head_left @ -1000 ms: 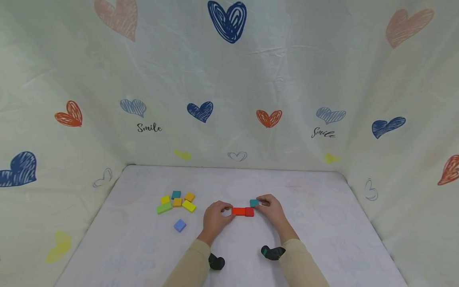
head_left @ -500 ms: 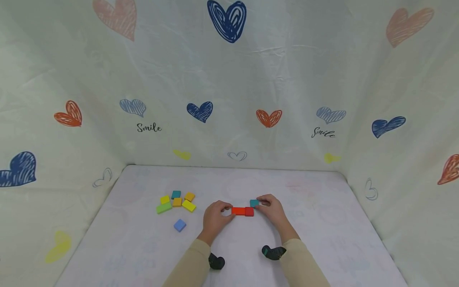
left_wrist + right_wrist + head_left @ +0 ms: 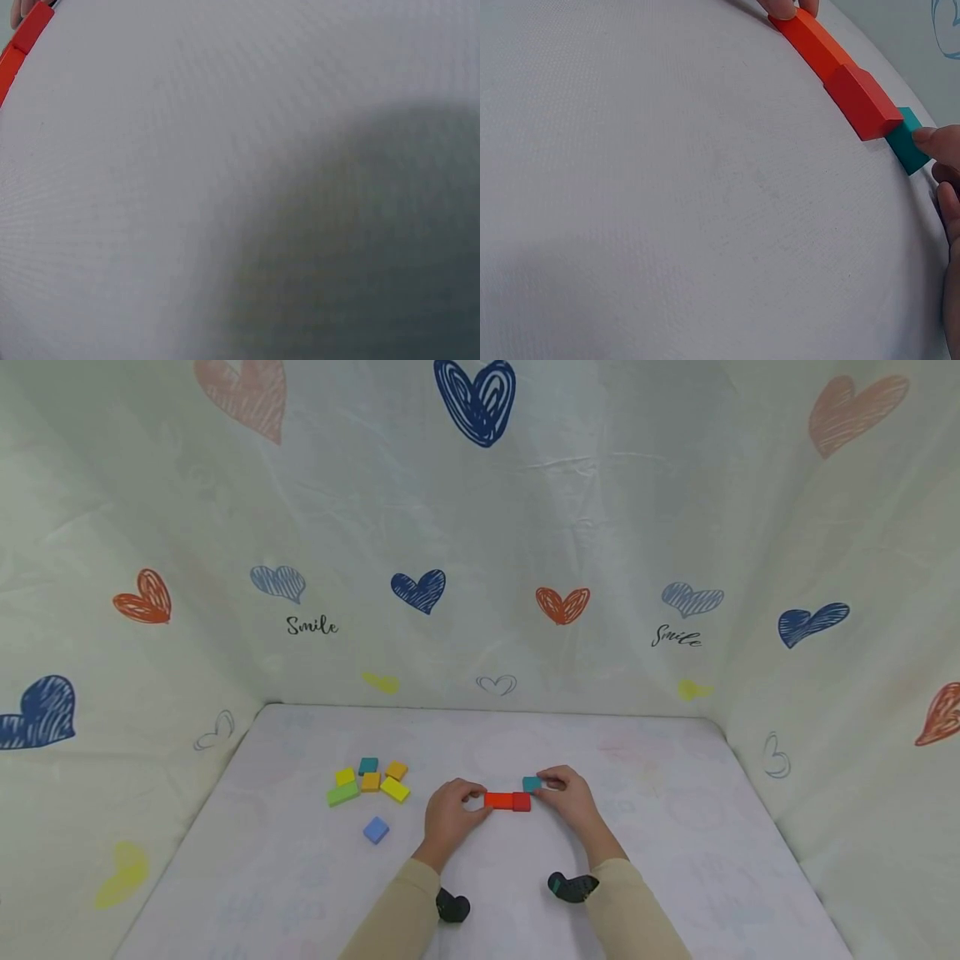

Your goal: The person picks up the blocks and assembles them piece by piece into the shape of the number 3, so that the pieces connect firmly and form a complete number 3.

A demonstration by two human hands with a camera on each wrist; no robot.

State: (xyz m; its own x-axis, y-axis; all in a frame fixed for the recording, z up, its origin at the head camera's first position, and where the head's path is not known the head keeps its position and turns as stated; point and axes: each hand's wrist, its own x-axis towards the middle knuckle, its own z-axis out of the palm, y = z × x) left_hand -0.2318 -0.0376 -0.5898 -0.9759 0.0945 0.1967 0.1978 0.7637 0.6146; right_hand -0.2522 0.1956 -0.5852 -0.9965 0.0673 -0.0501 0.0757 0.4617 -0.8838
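Observation:
In the head view my left hand [image 3: 448, 814] pinches the left end of an orange-red block [image 3: 498, 801] between thumb and index finger. A darker red block [image 3: 521, 802] sits end to end with it on the right. My right hand [image 3: 572, 803] pinches a teal block [image 3: 532, 785] by its right side, at the back right corner of the red one. The right wrist view shows the teal block [image 3: 909, 142] close against the red block [image 3: 862, 103], with a thumb and fingers on its outer end. Only the red blocks' edge [image 3: 22, 41] enters the left wrist view.
Left of my left hand lies a loose group on the white table [image 3: 300, 893]: a green block [image 3: 343, 794], yellow block [image 3: 395, 790], orange block [image 3: 371, 782], another teal block [image 3: 368, 766] and others. A blue block [image 3: 377, 830] lies nearer me. A heart-printed curtain [image 3: 480, 527] surrounds the table.

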